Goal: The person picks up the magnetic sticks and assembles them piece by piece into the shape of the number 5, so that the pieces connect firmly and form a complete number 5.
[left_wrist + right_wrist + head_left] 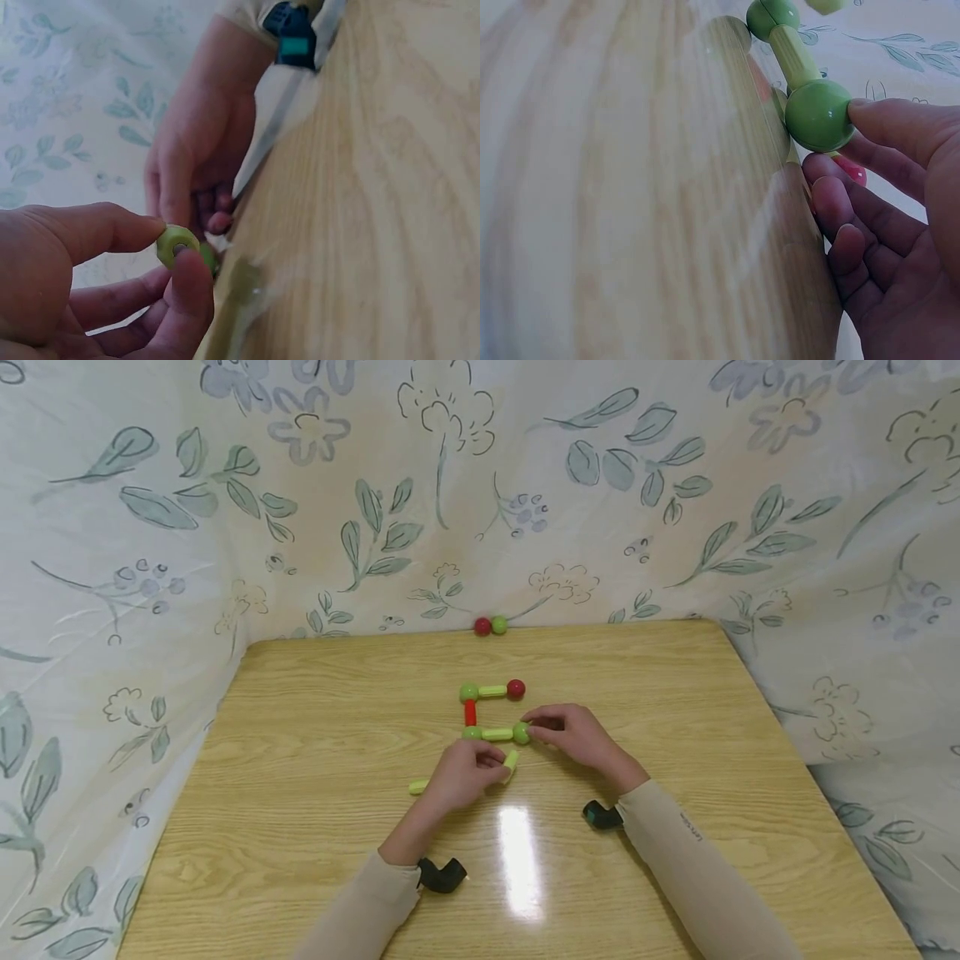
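Note:
My left hand (461,774) pinches a short yellow-green rod (511,763) between thumb and index finger. In the left wrist view that rod (169,241) points end-on at the camera, a small round spot in its tip. My right hand (579,737) holds a green ball (819,116) between thumb and fingers. This ball ends a joined chain: a yellow-green rod (497,735) leads left to a second green ball (472,732), partly behind my left hand. From there a red rod (470,712) runs to a far green ball (468,692), then another yellow-green rod (492,691) and a red ball (516,688).
A loose yellow-green rod (417,787) lies left of my left hand, partly covered by it. At the wooden table's (337,693) back edge, a red ball (482,627) and a green ball (499,625) sit side by side against the floral cloth (360,610).

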Tool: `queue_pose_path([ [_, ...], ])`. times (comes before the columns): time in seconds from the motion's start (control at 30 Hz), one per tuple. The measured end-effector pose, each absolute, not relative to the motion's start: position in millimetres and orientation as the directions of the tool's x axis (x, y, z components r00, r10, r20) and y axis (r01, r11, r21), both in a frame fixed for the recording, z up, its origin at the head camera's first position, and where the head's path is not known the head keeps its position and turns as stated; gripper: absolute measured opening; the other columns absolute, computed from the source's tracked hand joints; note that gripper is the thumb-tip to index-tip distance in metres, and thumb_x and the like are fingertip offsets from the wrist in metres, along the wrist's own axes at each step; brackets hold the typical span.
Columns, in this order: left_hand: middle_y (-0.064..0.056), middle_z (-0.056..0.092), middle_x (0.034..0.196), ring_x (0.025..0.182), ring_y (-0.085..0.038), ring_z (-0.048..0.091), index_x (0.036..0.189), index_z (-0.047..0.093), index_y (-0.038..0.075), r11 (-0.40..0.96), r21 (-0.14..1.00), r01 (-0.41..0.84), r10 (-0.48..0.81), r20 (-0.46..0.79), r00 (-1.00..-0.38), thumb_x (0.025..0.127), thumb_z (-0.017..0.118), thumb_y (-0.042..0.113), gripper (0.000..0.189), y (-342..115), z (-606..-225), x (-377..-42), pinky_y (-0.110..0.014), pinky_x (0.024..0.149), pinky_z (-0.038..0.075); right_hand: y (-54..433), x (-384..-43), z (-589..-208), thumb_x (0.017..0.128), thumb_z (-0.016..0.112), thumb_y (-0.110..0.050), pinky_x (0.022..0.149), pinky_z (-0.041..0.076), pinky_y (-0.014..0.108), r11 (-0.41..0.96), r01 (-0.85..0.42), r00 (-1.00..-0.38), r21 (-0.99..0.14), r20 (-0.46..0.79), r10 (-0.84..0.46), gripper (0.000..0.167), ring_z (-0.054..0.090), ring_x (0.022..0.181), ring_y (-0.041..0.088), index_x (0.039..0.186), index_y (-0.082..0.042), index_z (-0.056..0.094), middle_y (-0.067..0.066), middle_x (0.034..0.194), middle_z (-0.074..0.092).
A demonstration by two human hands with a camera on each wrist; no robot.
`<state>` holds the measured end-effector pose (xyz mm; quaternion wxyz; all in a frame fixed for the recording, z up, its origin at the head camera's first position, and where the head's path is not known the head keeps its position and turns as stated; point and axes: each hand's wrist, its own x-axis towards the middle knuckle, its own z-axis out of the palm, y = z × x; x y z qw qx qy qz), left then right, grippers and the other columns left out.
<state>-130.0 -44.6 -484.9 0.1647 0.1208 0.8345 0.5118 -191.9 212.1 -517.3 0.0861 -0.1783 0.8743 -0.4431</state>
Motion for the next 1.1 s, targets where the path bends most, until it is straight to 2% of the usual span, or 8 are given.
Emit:
queue_pose_path([
  [0.53,-0.002,0.078,0.088,0.075,-0.013,0.074,0.104,0.081,0.000,0.392,0.919,-0.037,0.270,-0.153,-0.951,0.095,0.083,0.010,0.013,-25.5,-499.2,-128.6,-0.029,0.069,0.061,213.3,-192.3,-517.5,0.106,0.075,-0.036,0.101,0.053,0.048,0.544,-0.241,-0.916,-0.804,0.003,-0.401,0.029,0.069,0.113,0.019,0.129,-0.020,0.080,-0.003,0.121,0.077],
  [0.77,0.000,0.077,0.085,0.072,-0.012,0.074,0.102,0.079,0.002,0.429,0.903,-0.013,0.269,-0.141,-0.953,0.096,0.083,0.011,0.011,-20.2,-497.0,-132.0,-0.028,0.067,0.061,213.0,-192.5,-516.5,0.105,0.076,-0.034,0.098,0.054,0.047,0.547,-0.232,-0.924,-0.804,0.006,-0.384,0.027,0.069,0.109,0.018,0.128,-0.021,0.080,-0.004,0.118,0.077],
  [1.1,-0.001,0.075,0.083,0.069,-0.017,0.076,0.105,0.076,0.000,0.411,0.910,-0.045,0.280,-0.174,-0.944,0.095,0.086,0.012,0.019,-14.2,-496.8,-139.4,-0.030,0.064,0.062,213.1,-192.8,-517.2,0.106,0.075,-0.029,0.101,0.054,0.049,0.545,-0.230,-0.921,-0.806,-0.001,-0.390,0.025,0.069,0.113,0.019,0.128,-0.020,0.080,-0.003,0.120,0.077],
])
